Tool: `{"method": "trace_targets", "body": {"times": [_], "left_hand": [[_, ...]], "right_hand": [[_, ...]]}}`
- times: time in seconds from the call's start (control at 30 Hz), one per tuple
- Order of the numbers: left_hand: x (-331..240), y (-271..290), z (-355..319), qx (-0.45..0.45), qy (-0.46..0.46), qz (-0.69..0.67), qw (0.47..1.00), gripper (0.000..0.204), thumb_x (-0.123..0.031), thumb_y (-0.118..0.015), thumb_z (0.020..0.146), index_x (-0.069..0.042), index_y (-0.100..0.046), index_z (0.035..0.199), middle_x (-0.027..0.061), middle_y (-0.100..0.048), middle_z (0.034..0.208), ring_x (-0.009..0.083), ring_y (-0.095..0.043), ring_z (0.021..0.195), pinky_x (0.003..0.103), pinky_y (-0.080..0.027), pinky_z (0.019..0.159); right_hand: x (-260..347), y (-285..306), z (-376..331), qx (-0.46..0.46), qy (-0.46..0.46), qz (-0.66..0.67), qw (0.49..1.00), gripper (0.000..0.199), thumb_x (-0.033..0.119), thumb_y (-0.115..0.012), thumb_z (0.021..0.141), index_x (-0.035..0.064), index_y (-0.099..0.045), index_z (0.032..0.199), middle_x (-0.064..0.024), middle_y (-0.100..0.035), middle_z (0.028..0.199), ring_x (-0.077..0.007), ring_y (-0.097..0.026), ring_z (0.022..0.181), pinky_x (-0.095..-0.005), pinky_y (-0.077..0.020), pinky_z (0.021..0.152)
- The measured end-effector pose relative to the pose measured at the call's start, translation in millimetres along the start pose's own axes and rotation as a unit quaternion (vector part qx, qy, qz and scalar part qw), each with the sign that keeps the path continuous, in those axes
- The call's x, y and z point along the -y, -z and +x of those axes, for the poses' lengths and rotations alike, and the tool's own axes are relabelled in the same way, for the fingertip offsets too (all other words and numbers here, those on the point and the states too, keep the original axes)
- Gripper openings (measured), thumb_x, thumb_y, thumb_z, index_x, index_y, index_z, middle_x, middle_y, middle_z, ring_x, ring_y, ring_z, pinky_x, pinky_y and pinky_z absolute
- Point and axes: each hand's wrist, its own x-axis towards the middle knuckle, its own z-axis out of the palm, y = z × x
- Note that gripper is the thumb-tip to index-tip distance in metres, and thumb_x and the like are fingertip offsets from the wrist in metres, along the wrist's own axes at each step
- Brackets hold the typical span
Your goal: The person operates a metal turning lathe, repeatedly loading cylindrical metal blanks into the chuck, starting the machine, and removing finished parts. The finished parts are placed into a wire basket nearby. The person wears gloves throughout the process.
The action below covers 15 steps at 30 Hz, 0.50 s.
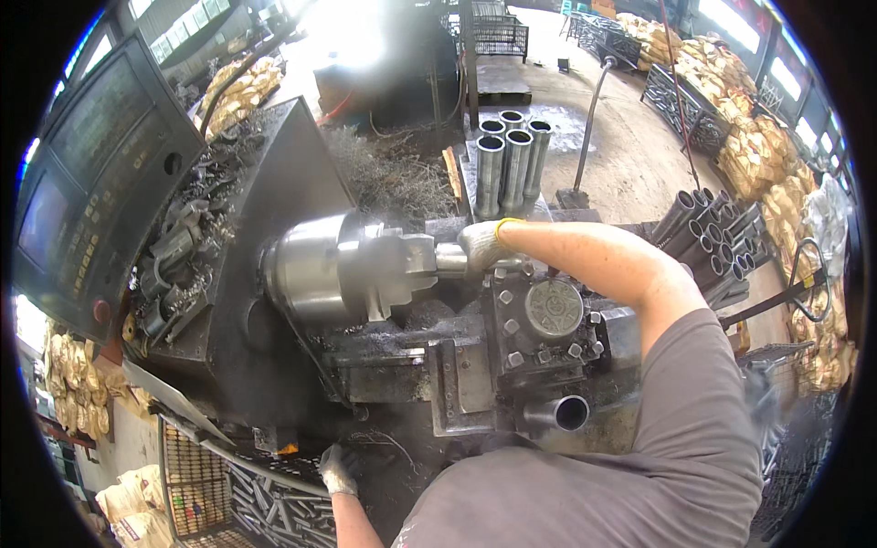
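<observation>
While you lean over the lathe, your gloved right hand point(481, 247) is wrapped around a short steel tube point(449, 259) that sits in the jaws of the chuck point(343, 268), just left of the tool post point(546, 315). Your gloved left hand point(337, 471) rests low on the machine's front edge, fingers loosely curled, holding nothing, above a wire basket point(196, 484) of metal pieces.

We are in a metalworking shop. A lathe point(365, 301) with a steel chuck point(333, 269) fills the middle, its control panel point(96, 173) on the left. Cut steel tubes point(713, 239) lie stacked on the right, metal shavings point(393, 173) pile up beyond, and filled sacks point(758, 146) line the far concrete floor point(630, 155).
</observation>
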Motion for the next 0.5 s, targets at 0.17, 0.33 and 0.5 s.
{"method": "trace_targets", "body": {"times": [0.17,0.33,0.5], "left_hand": [[-40.5,-52.1,-16.1,0.112,-0.047,0.009,0.992,0.031,-0.029,-0.07,0.101,-0.007,-0.068,0.123,0.0051,-0.07,0.097,0.0186,-0.07,0.084,0.033,-0.056,0.068],[-18.9,-53.8,0.6,0.121,-0.042,0.013,0.992,0.024,-0.026,-0.07,0.1,-0.007,-0.07,0.115,0.0036,-0.068,0.094,0.0161,-0.065,0.075,0.031,-0.054,0.061],[-30.7,-69.0,-11.5,0.106,-0.035,0.012,0.994,0.019,-0.025,-0.069,0.1,-0.008,-0.068,0.107,0.0047,-0.065,0.089,0.0158,-0.063,0.073,0.032,-0.052,0.057]], "right_hand": [[17.6,-5.2,-15.0,-0.099,-0.033,-0.085,0.991,0.054,0.038,-0.09,0.064,-0.0015,-0.08,0.1,-0.0207,-0.08,0.093,-0.0334,-0.079,0.085,-0.0436,-0.0627,0.075],[9.3,-8.0,7.1,-0.053,-0.008,-0.039,0.998,0.046,0.034,-0.083,0.067,0.003,-0.083,0.1,-0.0169,-0.081,0.096,-0.0277,-0.079,0.089,-0.0404,-0.0628,0.081],[-0.9,-4.7,25.9,-0.057,0.01,-0.005,0.998,0.056,0.04,-0.089,0.066,0.0029,-0.079,0.107,-0.0177,-0.08,0.104,-0.0286,-0.077,0.092,-0.0409,-0.061,0.079]]}}
